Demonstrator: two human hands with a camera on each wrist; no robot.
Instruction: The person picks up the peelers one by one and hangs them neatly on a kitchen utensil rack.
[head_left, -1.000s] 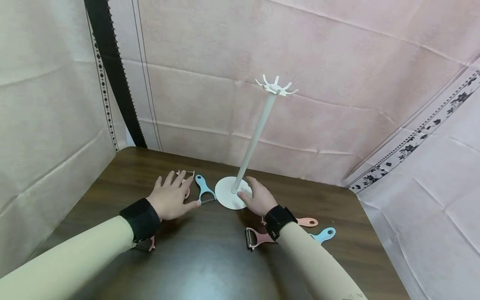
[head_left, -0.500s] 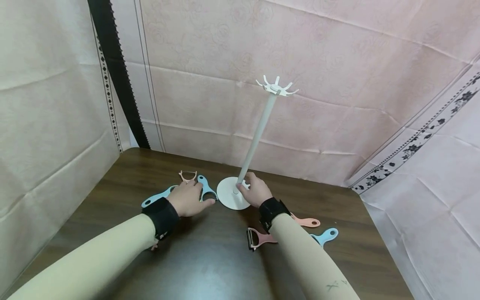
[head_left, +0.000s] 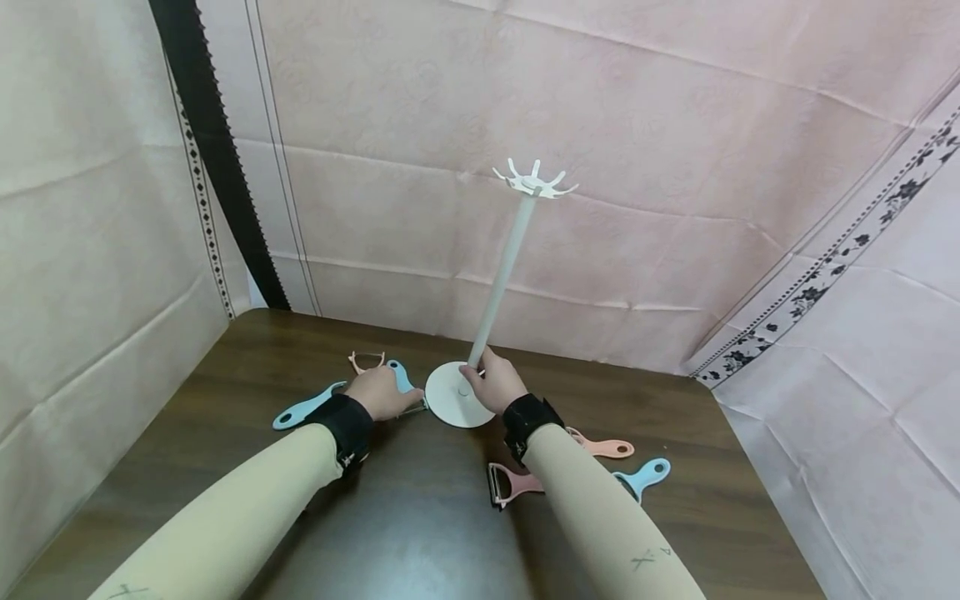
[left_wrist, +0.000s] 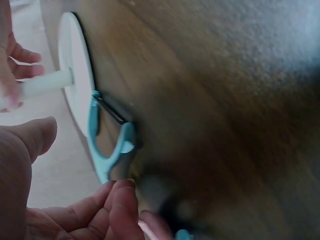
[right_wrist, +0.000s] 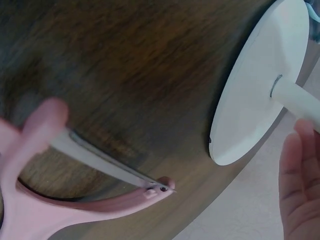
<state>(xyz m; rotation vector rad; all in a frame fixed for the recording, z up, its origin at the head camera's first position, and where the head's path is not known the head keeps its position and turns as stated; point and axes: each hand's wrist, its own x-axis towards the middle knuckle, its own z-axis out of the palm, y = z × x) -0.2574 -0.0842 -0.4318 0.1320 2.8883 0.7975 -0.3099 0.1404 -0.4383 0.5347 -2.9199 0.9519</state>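
Observation:
The white stand has a round base (head_left: 453,400), a slim pole (head_left: 504,275) and a ring of hooks (head_left: 536,182) on top. My right hand (head_left: 498,382) holds the pole low down, thumb on one side and fingers on the other. Left of the base lies a light-blue peeler (head_left: 397,372), its blade end beside the base. My left hand (head_left: 381,393) reaches over it. In the left wrist view, bent fingertips (left_wrist: 122,192) meet the handle end of this peeler (left_wrist: 102,162), while the thumb (left_wrist: 42,135) stays apart from it.
Beyond my left hand lies a pale-pink peeler (head_left: 356,360), with another blue peeler (head_left: 296,414) nearer the left. Around my right forearm are a pink peeler (head_left: 517,485), a peach one (head_left: 611,448) and a blue one (head_left: 651,475). Patterned cloth (head_left: 405,208) hangs behind the brown table (head_left: 420,517).
My left hand has moved right from the pale-pink peeler to the blue peeler beside the base, its spread fingers drawing together and bending. The right hand stays at the pole.

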